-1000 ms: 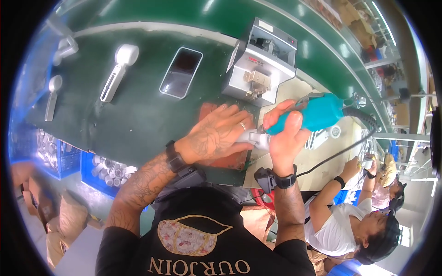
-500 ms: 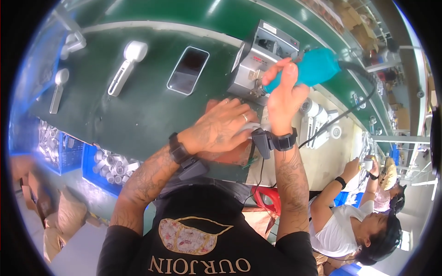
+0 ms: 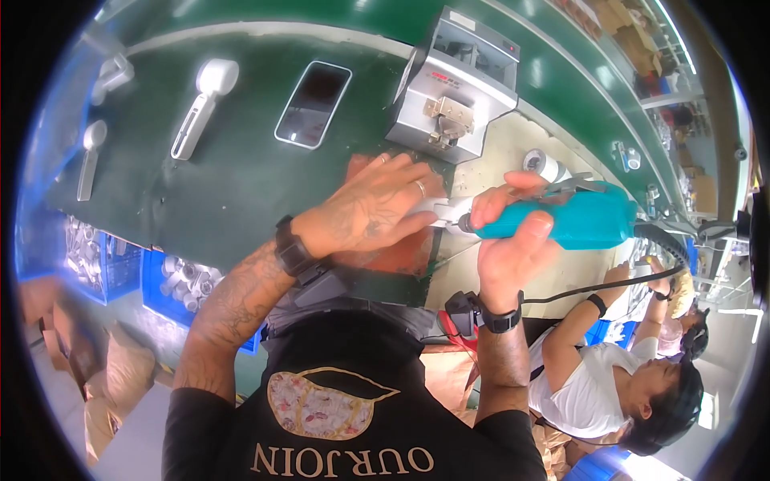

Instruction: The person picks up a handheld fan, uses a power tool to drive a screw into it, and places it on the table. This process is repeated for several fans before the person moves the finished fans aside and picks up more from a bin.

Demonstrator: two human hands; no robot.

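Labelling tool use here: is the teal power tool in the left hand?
No, the right hand holds the teal power tool, while the left hand holds a white part.

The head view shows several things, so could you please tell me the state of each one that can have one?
Left hand: closed on the white part
White part: held, partly hidden
Right hand: gripping the teal power tool
Teal power tool: held, corded; running or not, cannot tell
Phone: lying face up, screen dark
Grey machine: standing on the bench
Blue crate: holding white pieces
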